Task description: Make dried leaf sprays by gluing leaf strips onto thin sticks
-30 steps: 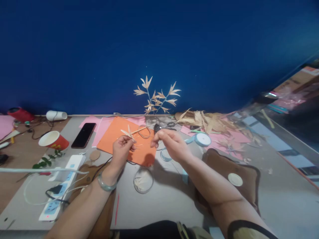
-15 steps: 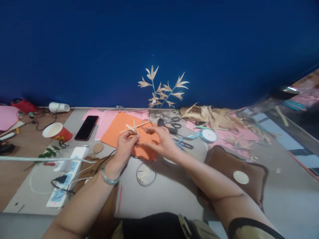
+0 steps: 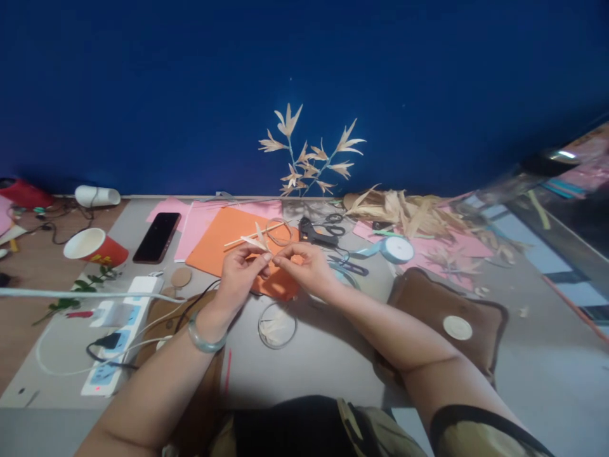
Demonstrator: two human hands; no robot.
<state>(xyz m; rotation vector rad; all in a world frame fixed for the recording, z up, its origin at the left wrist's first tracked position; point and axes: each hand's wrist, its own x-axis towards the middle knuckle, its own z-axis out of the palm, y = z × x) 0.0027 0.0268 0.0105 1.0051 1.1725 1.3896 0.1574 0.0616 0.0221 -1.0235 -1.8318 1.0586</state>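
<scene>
Between the thumb and fingers of my left hand [image 3: 245, 270] is a small pale dried-husk flower [image 3: 258, 239], its pointed petals sticking up. My right hand [image 3: 310, 270] meets it at the flower's base, thumb and fingertips pinched together; whatever is between them is too small to make out. Beneath both hands lies an orange sheet [image 3: 214, 244]. A thin wooden stick [image 3: 235, 241] and a ring of wire [image 3: 280, 232] rest on that sheet, just beyond my fingers. Closer to me, a wire hoop [image 3: 261, 336] encircles some pale husk pieces [image 3: 276, 327].
Behind my hands stands a branch of husk flowers [image 3: 314, 158]. A glue gun [image 3: 318, 235], scissors [image 3: 337, 219], blue ribbon roll [image 3: 398, 250] and loose husks [image 3: 404, 212] lie to the right. On the left are a phone [image 3: 158, 236], paper cup [image 3: 107, 249] and power strip [image 3: 121, 336] with cables.
My right hand has moved left to the flower's base, and its spread fingers have closed into a pinch. My left hand keeps its hold. The whole view has shifted slightly.
</scene>
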